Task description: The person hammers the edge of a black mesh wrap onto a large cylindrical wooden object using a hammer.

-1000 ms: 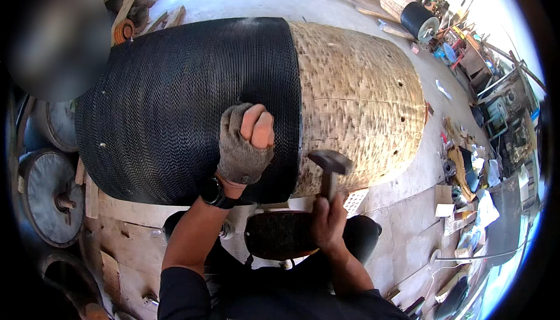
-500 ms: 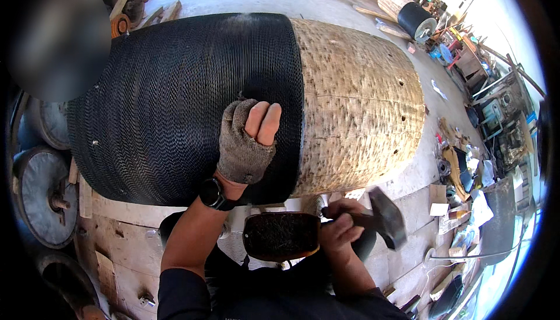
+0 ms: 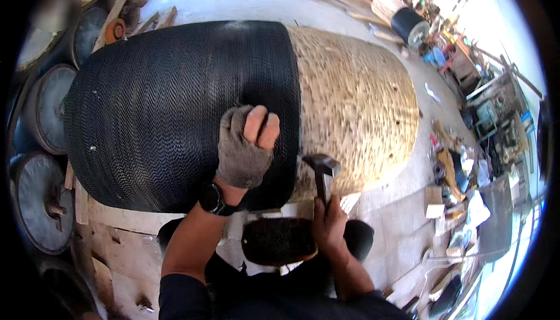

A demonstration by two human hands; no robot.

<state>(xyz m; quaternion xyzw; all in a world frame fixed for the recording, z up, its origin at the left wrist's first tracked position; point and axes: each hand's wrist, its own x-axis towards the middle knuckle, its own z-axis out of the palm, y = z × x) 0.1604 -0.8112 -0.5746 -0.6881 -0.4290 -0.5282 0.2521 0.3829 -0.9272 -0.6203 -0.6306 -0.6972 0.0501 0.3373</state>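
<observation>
A large roller lies across in front of me. Its left part is covered in black bristly, ridged strip; its right part is bare pitted wood. My left hand, in a grey glove with two bare fingertips, is closed against the black part near the seam; what it pinches, if anything, is hidden. In my right hand is a hammer, gripped by its handle, its head raised in front of the wood just right of the seam. Below, at my lap, sits a dark shallow tray with fine dark pieces inside.
Round-ended rollers stand close along the left. At the right lie a cardboard box, white plastic bags and mixed scrap. Another part-black roller rests far right. Wooden planks lean at the back left.
The hammer has swung left and upward from beside the tray to in front of the wood by the seam. My left hand stays on the black part. The view has shifted slightly.
</observation>
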